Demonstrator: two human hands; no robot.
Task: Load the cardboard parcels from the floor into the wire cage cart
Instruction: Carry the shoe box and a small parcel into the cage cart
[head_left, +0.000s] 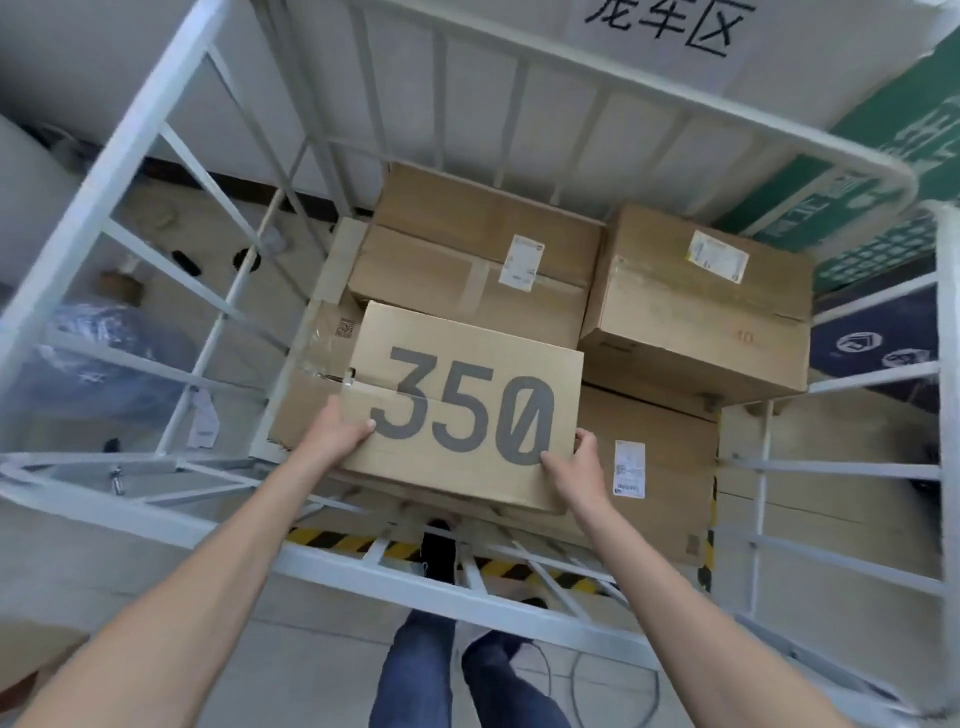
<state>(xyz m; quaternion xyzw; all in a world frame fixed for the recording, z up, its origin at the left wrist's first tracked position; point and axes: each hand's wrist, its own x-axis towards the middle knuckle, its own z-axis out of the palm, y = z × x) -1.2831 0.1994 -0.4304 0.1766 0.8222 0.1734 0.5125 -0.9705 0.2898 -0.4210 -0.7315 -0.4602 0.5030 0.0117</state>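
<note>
Open top of the cage cart (311, 557) between its white rails (104, 192); stacked parcels (467, 249) across most of its floor.

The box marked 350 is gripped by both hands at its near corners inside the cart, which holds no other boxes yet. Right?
No. The head view shows the cart already holds other boxes, including a back left box and a back right box. Otherwise correct: the left hand and right hand grip the box marked 350 at its near corners.
</note>
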